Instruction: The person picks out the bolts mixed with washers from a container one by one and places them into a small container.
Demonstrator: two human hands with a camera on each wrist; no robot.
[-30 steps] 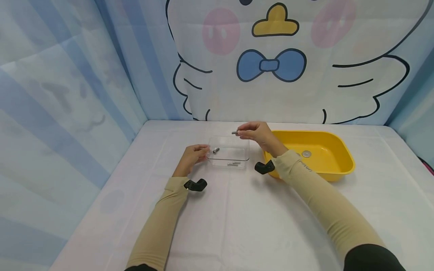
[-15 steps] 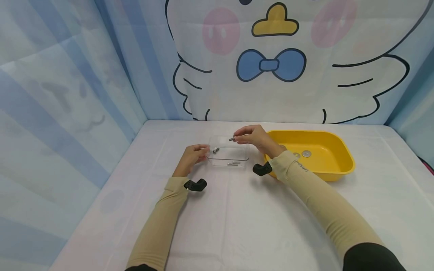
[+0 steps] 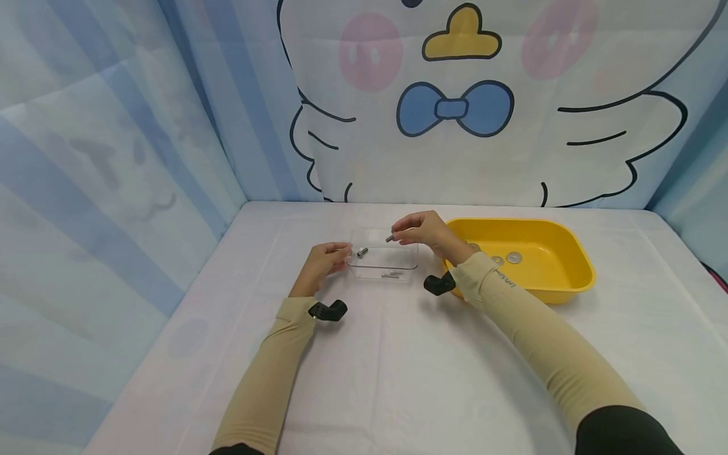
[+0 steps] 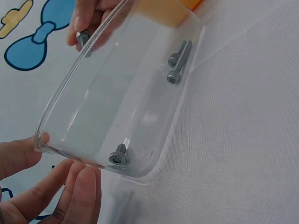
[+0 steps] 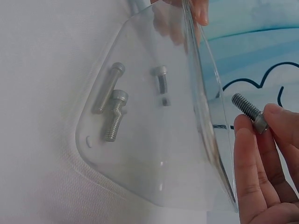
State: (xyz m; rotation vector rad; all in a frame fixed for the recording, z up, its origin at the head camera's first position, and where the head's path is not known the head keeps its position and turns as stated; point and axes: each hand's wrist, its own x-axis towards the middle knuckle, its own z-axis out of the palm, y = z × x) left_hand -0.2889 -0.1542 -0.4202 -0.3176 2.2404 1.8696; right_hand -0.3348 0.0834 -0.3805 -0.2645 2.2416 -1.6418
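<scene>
A clear plastic box [image 3: 415, 256] stands on the table with its mouth facing up. My left hand [image 3: 321, 265] holds its left end, thumb and fingers at the rim [image 4: 70, 163]. Between the thumb and fingers of my right hand [image 3: 426, 234] is a socket head bolt [image 5: 247, 108], held by its head above the box's far right part. Inside the box, a short bolt [image 4: 119, 156] lies near my left hand. Two more bolts [image 4: 175, 74] lie close together along the near side, seen through the clear wall.
A yellow plastic basin [image 3: 580, 278] stands right of the box, partly behind my right wrist. Several round silver discs [image 3: 514, 258] lie in it. White cloth [image 3: 398, 366] covers the table, and a printed curtain [image 3: 449, 164] hangs at the back edge.
My right hand has come down slightly towards the box, and the pinched bolt now tilts downward over it. My left hand and the box have stayed in place.
</scene>
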